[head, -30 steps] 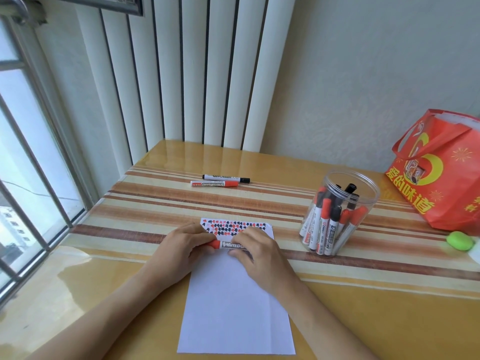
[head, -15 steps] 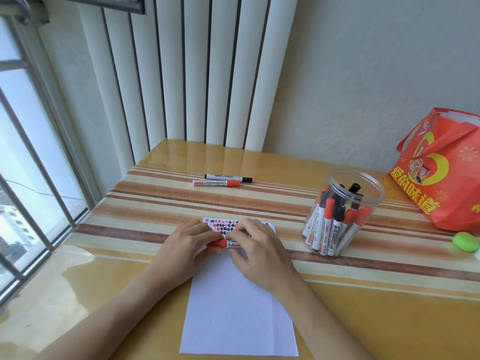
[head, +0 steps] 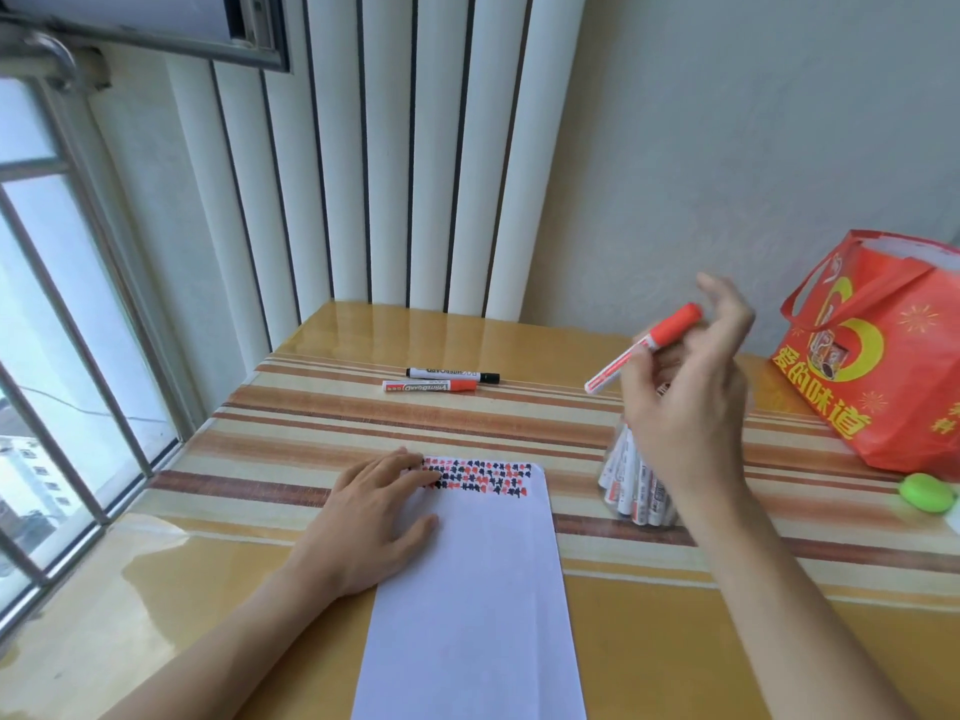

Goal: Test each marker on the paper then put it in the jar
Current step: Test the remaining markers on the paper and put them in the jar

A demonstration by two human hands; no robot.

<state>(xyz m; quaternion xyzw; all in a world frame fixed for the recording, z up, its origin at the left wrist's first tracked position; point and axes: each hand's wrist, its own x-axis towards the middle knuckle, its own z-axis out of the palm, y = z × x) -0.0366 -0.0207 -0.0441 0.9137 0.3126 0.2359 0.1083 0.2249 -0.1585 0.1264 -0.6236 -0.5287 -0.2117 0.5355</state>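
Note:
My right hand [head: 685,402] holds a capped red marker [head: 644,348] in the air, tilted, cap end up, above the clear plastic jar [head: 631,483]. The hand hides most of the jar; several markers show inside its lower part. My left hand [head: 374,517] rests flat on the left edge of the white paper [head: 467,589], fingertips at the rows of red and black test marks [head: 478,478]. A black marker [head: 452,375] and a red marker [head: 430,386] lie side by side on the table further back.
A red shopping bag [head: 878,356] stands at the right against the wall. A green oval object [head: 927,492] lies in front of it. A window with bars [head: 67,356] runs along the table's left edge, and white vertical slats [head: 395,174] stand behind.
Both hands were capping the red marker over the paper. Now my right hand has lifted it up and right above the jar, and my left hand has flattened onto the paper.

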